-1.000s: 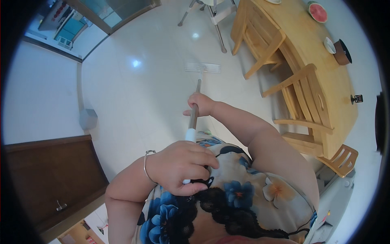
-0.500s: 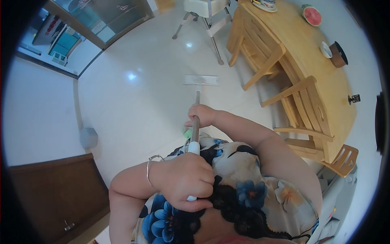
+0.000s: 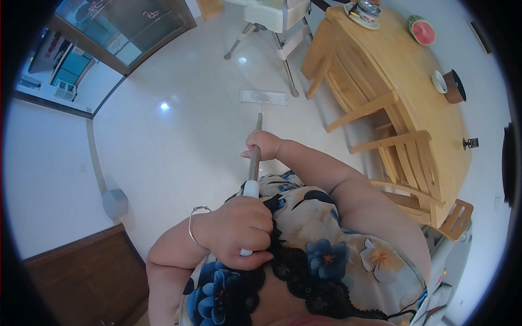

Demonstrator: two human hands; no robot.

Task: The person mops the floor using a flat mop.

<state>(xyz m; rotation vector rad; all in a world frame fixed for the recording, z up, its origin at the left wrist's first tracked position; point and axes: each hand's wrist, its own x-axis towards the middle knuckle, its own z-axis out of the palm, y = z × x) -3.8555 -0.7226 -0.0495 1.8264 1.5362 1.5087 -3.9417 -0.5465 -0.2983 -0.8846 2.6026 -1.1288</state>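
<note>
A flat mop (image 3: pixel 254 169) slants away from my body, its metal pole rising to a white grip near my chest. My left hand (image 3: pixel 239 231), a bangle at its wrist, is closed around that white grip. Farther down the pole, my right hand (image 3: pixel 266 144) is wrapped around the metal. The wide, pale rectangular mop head (image 3: pixel 277 98) lies flat on the shiny light floor (image 3: pixel 179 157), close to a leg of a white high chair (image 3: pixel 266 17).
Along the right side runs a wooden table (image 3: pixel 397 51) with wooden chairs (image 3: pixel 399 142) beside it. On it are a cut watermelon (image 3: pixel 423 32), a brown pot (image 3: pixel 454 87) and a white bowl (image 3: pixel 439 82). A brown cabinet (image 3: pixel 89 277) and a grey box (image 3: pixel 115 204) stand left; a sliding door (image 3: pixel 130 32) is beyond.
The mop head has slid forward over the floor, nearer to the high chair leg. Both hands keep their hold on the mop, and the view has shifted slightly.
</note>
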